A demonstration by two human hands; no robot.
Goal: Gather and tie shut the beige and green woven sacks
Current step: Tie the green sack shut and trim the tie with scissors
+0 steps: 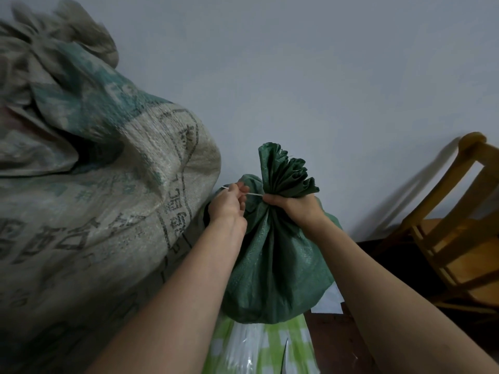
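Hands meet at the neck of the green sack (275, 260), close together but not touching. Right hand (294, 207) is clenched round the gathered neck, just below the frill (283, 171) of loose mouth that fans out toward 12 o'clock. Left hand (229, 205), at 9 o'clock of the neck, pinches a thin white string (253, 194) between thumb and fingers. The string runs taut from that pinch to the right fist, and a short end shows past the left fingers. Whether it already circles the neck cannot be told, since the right hand hides that part.

Green sack stands near centre frame, full and rounded, its base apparently on a green-and-white checked bag (259, 346) at 6 o'clock. Beige sack (94, 184), much larger and printed with dark characters, fills the 9 o'clock side, just beside the green one. Its top at 11 o'clock looks bunched, but blur hides whether it is tied. Wooden chair (459, 225) stands at 3 o'clock against a pale wall (324, 76).

Step in hand, by judgement: the green sack is gathered and tying is under way. The next move likely calls for the right hand to hold the bunch tight while the left carries the string round the neck and draws a knot, with enough tension that the pleats do not slip open.
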